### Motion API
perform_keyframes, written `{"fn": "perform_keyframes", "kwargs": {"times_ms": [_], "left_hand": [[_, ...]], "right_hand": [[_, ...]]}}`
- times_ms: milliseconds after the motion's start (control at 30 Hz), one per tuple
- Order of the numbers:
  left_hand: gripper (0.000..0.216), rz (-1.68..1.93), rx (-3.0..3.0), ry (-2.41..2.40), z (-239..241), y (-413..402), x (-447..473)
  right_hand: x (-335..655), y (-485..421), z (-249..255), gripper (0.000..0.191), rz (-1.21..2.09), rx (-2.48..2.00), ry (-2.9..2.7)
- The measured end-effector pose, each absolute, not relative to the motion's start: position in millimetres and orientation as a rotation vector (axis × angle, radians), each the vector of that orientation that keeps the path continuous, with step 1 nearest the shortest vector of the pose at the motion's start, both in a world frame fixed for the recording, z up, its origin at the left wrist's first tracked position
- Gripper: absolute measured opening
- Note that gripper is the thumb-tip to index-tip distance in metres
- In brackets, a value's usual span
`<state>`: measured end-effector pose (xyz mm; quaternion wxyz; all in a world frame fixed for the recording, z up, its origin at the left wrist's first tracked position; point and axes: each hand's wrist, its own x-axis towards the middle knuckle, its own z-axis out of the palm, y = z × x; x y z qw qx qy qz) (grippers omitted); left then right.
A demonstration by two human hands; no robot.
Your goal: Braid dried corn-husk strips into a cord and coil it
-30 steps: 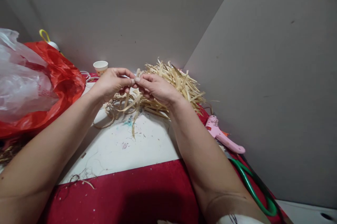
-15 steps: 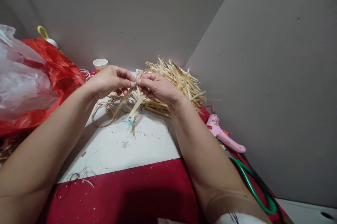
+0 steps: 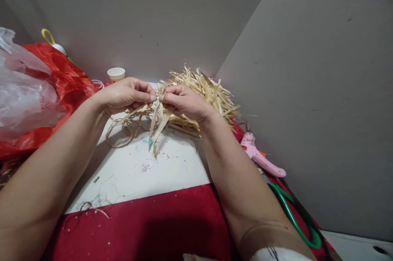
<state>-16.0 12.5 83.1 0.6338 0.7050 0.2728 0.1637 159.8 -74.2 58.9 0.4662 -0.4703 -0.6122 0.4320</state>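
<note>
Left hand (image 3: 129, 95) and right hand (image 3: 186, 102) pinch strips (image 3: 161, 126) (exactly where, I can't quite see) by the straw (image 3: 211, 93).

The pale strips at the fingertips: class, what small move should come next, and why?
Perhaps hold the pinch with the left hand and fold one hanging end over with the right hand. Both hands' fingertips pinch close together on the pale strips, and loose ends dangle below them, over the white surface.
</note>
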Motion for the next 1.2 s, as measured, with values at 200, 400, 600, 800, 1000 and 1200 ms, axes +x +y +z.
{"fn": "perform_keyframes", "kwargs": {"times_ms": [200,400,600,800,1000,1200], "left_hand": [[0.011,0.542,1.718,0.724,83,6,-10],[0.006,0.967,2.152,0.784,75,-19,4],[0.024,1.105,2.657,0.815,63,-27,7],[0.035,0.972,3.000,0.984,49,-37,11],[0.019,1.156,2.684,0.667,55,-39,10],[0.016,0.996,1.745,0.685,79,-15,3]], "right_hand": [[158,-69,57,0.025,0.834,-1.276,-1.446],[152,-64,57,0.024,0.978,-1.211,-1.180],[152,-65,58,0.036,0.847,-1.213,-1.170],[157,-59,52,0.044,0.688,-1.205,-1.256],[163,-60,55,0.037,0.705,-1.145,-1.224],[164,-76,67,0.037,0.948,-1.111,-1.365]]}}
